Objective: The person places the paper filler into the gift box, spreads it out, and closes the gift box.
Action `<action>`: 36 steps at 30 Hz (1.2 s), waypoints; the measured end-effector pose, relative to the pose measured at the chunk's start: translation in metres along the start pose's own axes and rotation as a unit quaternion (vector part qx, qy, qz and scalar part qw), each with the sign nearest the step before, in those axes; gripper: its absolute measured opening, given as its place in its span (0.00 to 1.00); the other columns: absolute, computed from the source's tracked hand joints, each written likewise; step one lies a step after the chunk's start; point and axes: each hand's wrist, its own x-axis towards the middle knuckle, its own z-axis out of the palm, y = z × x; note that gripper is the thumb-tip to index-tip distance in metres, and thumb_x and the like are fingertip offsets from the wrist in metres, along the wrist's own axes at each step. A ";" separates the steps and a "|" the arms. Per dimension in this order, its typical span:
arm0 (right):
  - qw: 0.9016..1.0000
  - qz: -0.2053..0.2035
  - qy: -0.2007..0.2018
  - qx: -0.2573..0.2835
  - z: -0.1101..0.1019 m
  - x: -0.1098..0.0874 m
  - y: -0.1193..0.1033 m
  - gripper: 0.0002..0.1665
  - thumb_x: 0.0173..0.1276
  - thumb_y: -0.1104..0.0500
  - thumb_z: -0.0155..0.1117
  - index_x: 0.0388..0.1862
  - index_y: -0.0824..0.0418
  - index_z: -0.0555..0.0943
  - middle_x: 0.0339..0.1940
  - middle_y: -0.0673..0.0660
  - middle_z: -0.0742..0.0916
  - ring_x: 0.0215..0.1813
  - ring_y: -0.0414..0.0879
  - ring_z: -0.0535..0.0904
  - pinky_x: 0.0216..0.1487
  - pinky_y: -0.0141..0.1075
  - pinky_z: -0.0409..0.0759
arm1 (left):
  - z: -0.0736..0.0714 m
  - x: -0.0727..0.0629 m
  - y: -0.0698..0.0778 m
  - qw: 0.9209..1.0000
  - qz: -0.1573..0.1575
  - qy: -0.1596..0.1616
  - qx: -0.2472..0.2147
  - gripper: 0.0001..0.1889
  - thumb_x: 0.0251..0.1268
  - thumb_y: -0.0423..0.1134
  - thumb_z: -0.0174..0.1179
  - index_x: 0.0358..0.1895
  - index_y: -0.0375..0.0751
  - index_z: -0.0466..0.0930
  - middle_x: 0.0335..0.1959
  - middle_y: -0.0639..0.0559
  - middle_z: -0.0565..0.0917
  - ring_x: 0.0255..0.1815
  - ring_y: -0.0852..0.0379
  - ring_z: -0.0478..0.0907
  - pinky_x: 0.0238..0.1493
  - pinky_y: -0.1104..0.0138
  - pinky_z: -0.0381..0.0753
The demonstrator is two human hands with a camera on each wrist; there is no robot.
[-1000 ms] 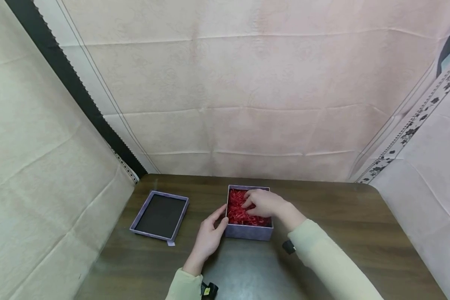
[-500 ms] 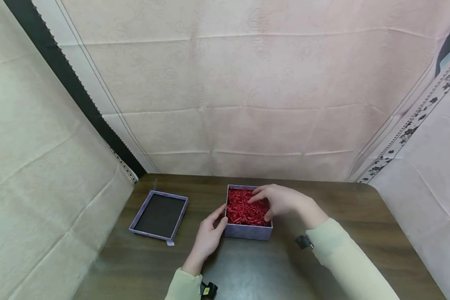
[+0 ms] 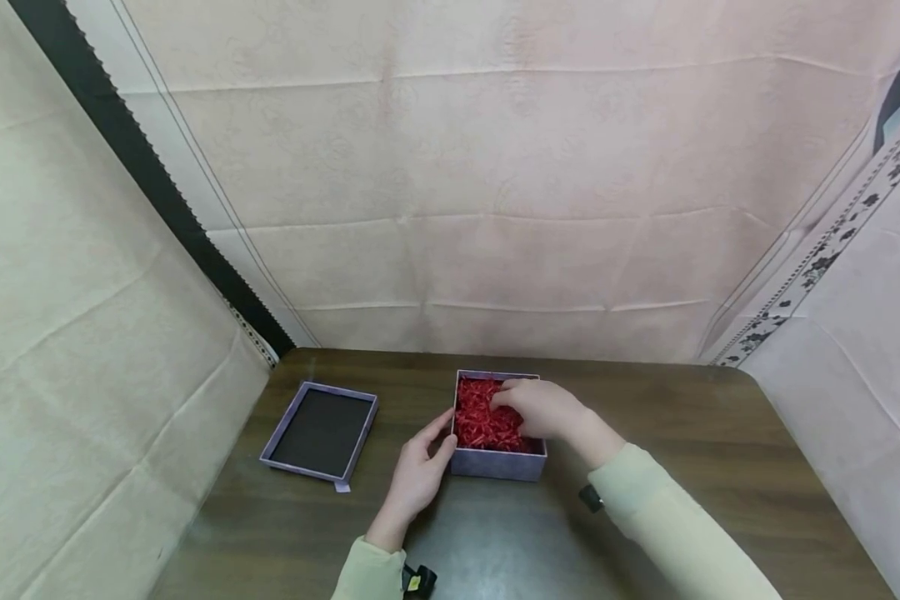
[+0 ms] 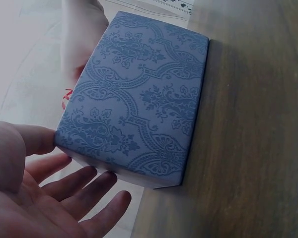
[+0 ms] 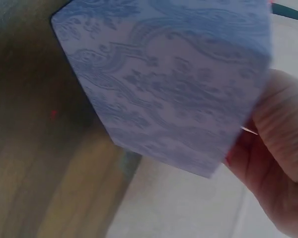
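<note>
A purple box (image 3: 498, 465) with a dark floral pattern stands on the table, filled with red shredded paper (image 3: 480, 412). My left hand (image 3: 414, 477) rests against the box's left side near its front corner. In the left wrist view its thumb touches the corner, and the relaxed fingers (image 4: 79, 191) spread along the side. My right hand (image 3: 543, 407) reaches over the right rim with bent fingers down in the shredded paper. Its fingertips are hidden, so I cannot tell whether they pinch any strands. The right wrist view shows this hand partly behind the box wall.
To the left lies a purple-rimmed lid (image 3: 318, 431), dark inside face up, with a small tab at its front corner. The wooden table (image 3: 667, 417) reaches back to a pale cloth wall (image 3: 495, 208), and cloth also hangs on both sides.
My right hand lifted and moved right out of the shredded paper with fingers spread, then came back left and down into it. My left hand, the box and the lid have stayed put.
</note>
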 end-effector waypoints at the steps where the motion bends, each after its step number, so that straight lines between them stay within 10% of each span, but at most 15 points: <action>1: 1.000 0.001 0.001 -0.003 0.003 0.002 0.001 0.28 0.58 0.69 0.82 0.57 0.51 0.90 0.60 0.58 0.89 0.60 0.53 0.86 0.57 0.49 0.87 | 0.000 0.000 0.000 1.000 -0.005 0.000 -0.002 0.25 0.83 0.37 0.59 0.77 0.40 0.75 0.76 0.45 0.77 0.77 0.44 0.71 0.76 0.45 0.69; 23: 0.996 -0.008 -0.021 0.092 -0.008 0.003 -0.004 0.34 0.67 0.46 0.80 0.72 0.45 0.84 0.78 0.59 0.76 0.74 0.57 0.75 0.70 0.55 0.78 | 0.000 0.000 0.000 1.000 -0.007 -0.001 -0.003 0.25 0.83 0.37 0.59 0.78 0.40 0.74 0.76 0.45 0.76 0.78 0.44 0.70 0.76 0.45 0.68; 36: 0.997 0.019 -0.030 0.066 0.013 0.014 -0.007 0.24 0.67 0.55 0.81 0.62 0.52 0.91 0.74 0.66 0.79 0.72 0.61 0.78 0.72 0.55 0.76 | 0.001 0.001 -0.001 1.000 -0.008 0.002 0.000 0.25 0.83 0.37 0.59 0.78 0.41 0.74 0.76 0.46 0.76 0.79 0.44 0.69 0.78 0.45 0.65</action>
